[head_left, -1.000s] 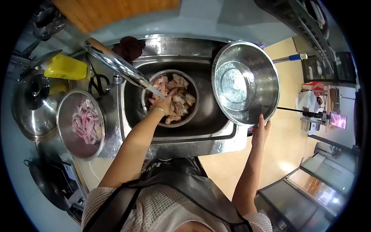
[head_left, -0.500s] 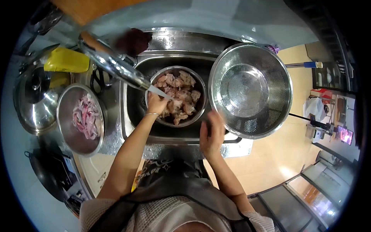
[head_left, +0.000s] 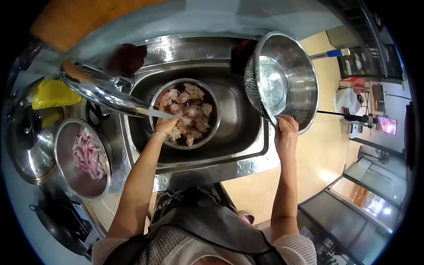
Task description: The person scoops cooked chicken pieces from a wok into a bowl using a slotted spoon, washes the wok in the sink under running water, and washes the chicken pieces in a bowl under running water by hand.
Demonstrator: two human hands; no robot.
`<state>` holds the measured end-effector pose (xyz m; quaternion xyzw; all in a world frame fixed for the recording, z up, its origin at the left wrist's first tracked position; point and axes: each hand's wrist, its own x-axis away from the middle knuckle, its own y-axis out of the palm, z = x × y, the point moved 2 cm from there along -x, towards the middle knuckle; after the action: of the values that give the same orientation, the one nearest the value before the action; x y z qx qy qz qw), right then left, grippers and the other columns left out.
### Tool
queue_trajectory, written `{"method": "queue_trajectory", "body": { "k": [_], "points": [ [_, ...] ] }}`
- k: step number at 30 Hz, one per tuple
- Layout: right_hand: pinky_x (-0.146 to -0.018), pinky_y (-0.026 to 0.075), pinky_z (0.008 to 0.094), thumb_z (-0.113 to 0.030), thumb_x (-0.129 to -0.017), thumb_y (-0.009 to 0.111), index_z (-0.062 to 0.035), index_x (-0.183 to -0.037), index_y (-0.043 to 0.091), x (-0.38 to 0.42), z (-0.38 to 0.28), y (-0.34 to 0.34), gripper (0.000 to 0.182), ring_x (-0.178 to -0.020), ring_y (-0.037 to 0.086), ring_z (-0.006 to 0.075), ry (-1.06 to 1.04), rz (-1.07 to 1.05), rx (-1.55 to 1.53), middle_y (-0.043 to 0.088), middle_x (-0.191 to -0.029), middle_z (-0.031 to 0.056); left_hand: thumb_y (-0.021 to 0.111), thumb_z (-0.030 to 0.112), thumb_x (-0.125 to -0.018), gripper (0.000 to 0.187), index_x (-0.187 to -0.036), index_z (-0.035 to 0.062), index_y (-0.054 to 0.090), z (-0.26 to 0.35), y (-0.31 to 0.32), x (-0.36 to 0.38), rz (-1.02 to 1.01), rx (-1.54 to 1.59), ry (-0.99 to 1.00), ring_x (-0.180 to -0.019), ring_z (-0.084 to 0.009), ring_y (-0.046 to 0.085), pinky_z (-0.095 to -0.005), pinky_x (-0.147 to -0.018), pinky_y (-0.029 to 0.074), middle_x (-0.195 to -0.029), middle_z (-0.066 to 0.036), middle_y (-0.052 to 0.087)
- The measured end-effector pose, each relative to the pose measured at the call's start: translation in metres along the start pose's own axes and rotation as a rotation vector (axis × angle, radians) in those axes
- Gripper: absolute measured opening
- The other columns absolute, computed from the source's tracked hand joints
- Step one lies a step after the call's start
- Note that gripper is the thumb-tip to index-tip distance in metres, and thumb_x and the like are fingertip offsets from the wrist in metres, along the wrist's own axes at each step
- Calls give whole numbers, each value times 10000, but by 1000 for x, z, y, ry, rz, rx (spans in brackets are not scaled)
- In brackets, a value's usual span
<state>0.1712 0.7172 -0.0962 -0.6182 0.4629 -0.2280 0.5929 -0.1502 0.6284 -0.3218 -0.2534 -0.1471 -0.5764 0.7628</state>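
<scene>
A steel bowl [head_left: 213, 128] of raw meat pieces [head_left: 187, 112] stands in the sink. My left hand [head_left: 164, 121] reaches over its left rim, fingers apart among the meat. Water from the faucet [head_left: 108, 97] runs across that hand and hides part of it. On the right, my right hand [head_left: 287, 130] grips the near rim of a perforated steel colander [head_left: 302, 84], its fingers wrapped over the edge. The colander is tilted, and nothing shows inside it.
Left of the sink [head_left: 234, 101], another steel bowl [head_left: 59, 152] holds pinkish, stringy raw pieces. Behind it are a domed lid [head_left: 37, 163], a yellow package [head_left: 55, 94] and black-handled scissors [head_left: 93, 114]. A dark wok [head_left: 53, 223] stands lower left.
My right hand has moved right and now holds the colander's rim. The colander has tilted away from the sink edge. My left hand stays at the meat bowl; the whole view has shifted.
</scene>
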Motion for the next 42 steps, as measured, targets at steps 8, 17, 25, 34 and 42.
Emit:
{"method": "queue_trajectory", "body": {
  "k": [8,17,25,34,42],
  "points": [
    [-832,369,439,-211,-705,647,-19,-1088,508,5,-24,-6,450,-994,468,351,-43,23,111,514,-1114,133,641,337,-723,857,-1320,-19,141,52,-3,21,63,97,-17,-1156,-246,380,-318,-947,307,-1261,-179,355],
    [-887,365,346,-427,-796,516,18,-1200,394,0,-103,222,614,-1035,472,324,742,-333,-763,495,-1113,221,470,574,-766,683,-1257,104,401,37,-6,-26,14,315,-172,-1158,-212,385,-304,-942,306,-1268,-122,398],
    [-979,262,325,-532,-711,575,-28,-1321,251,-47,-80,280,855,-1188,340,246,893,-900,-1236,349,-1298,144,571,509,-713,643,-1166,62,477,9,-5,-57,-176,333,-509,-895,-157,533,-237,-714,436,-1054,-87,553],
    [-889,373,350,-232,-654,613,-20,-1155,455,-31,-94,182,566,-1109,424,288,193,-791,-742,460,-1153,210,701,284,-683,702,-1217,-12,353,88,-41,30,-408,-456,28,-1011,-241,512,-321,-842,416,-1168,-190,461],
    [-768,444,340,-436,-746,593,-24,-1201,417,-10,-103,277,638,-1047,443,256,1103,-547,-1211,472,-1115,149,520,636,-696,938,-1332,45,166,44,-20,-13,-172,165,-446,-1134,-274,404,-353,-899,354,-1248,-177,389]
  ]
}}
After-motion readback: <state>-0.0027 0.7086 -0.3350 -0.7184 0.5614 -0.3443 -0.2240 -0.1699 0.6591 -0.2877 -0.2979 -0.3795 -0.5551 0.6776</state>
